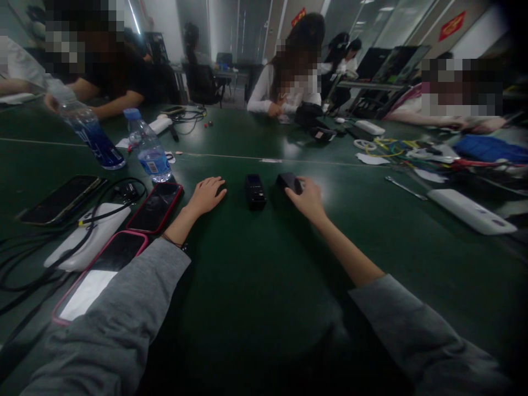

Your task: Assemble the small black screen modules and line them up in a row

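Observation:
My left hand (207, 195) rests on the green table with its fingers spread and nothing in them. To its right, apart from both hands, stands a small black device (255, 191) with a little screen and what look like buttons on it. My right hand (308, 199) grips a black box-shaped object (287, 180) at its right end, thumb on the near side. Its other fingers are partly hidden behind it, and I cannot make out its exact kind. Nearest my left wrist lies a red-edged phone (159, 206).
Left are a pink-cased phone (119, 250), a white power bank (88, 234) under black cables, another phone (64, 198) and two water bottles (150, 151) (93, 132). Right are a wrench (406, 188), a white oblong device (470, 210) and tangled wires (391, 147). Several people sit beyond.

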### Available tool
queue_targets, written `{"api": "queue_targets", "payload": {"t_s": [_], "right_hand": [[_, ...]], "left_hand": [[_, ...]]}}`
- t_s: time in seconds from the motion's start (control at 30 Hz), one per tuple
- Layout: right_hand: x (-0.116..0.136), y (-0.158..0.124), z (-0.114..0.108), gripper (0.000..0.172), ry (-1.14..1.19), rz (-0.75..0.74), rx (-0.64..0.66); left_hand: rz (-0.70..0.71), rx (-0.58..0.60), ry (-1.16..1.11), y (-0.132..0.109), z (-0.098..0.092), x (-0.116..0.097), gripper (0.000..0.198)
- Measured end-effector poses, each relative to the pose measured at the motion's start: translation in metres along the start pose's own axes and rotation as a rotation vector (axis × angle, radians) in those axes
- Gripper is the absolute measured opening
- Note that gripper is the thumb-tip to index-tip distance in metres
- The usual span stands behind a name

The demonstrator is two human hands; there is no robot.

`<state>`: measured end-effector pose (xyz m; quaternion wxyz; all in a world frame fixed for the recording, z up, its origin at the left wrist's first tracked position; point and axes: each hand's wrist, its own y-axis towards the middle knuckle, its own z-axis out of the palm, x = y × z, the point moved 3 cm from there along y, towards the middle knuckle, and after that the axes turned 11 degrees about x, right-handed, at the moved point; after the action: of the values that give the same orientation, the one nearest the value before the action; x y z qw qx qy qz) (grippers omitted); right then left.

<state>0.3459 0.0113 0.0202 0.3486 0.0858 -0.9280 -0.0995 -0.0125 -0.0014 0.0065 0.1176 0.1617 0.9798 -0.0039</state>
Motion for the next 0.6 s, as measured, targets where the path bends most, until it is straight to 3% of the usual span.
{"api": "queue_targets", "payload": {"t_s": [0.27, 0.5, 0.6], "right_hand": [[0.004, 0.001, 0.013, 0.055, 0.328, 0.263, 0.049], [-0.009, 0.004, 0.023, 0.046, 0.427, 0.209, 0.028], [-0.01, 0.005, 0.025, 0.05, 0.427, 0.195, 0.011]], "left_hand": [[0.002, 0.006, -0.011, 0.0, -0.001, -0.001, 0.051], [0.008, 0.006, -0.013, 0.001, 0.001, 0.002, 0.052], [0.004, 0.007, -0.002, 0.001, 0.001, 0.001, 0.051]]}}
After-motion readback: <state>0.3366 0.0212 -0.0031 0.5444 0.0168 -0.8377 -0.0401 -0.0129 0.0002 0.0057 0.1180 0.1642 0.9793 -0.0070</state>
